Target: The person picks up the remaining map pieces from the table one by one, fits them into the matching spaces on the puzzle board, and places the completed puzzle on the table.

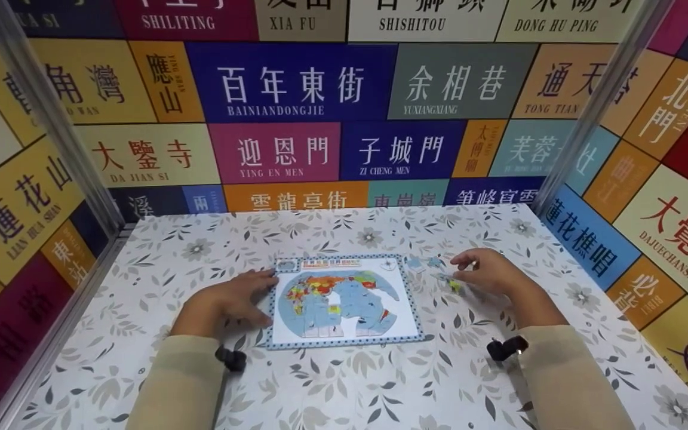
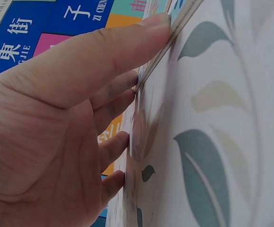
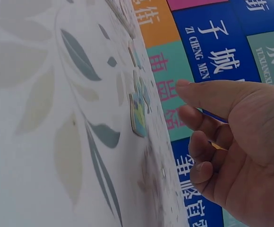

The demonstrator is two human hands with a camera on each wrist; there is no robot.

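Observation:
A world map jigsaw puzzle [image 1: 344, 343] lies flat on the table in its blue dotted frame, with white gaps among the fitted pieces. My left hand [image 1: 230, 301] rests at its left border, the thumb touching the board's edge in the left wrist view [image 2: 56, 118]. To the right of the board lie several loose puzzle pieces [image 1: 415, 264], one with green and yellow on it [image 3: 138, 116]. Just above and beside them hovers my right hand [image 1: 487, 275], fingers loosely bent, with nothing visible between thumb and fingertips in the right wrist view [image 3: 236, 137].
The table [image 1: 380, 394] has a white cover printed with grey leaves and flowers. Panels with coloured name signs [image 1: 290, 83] stand behind it and along both sides. Metal posts [image 1: 583, 107] rise at the back corners. A small black device [image 1: 506, 348] sits at each wrist.

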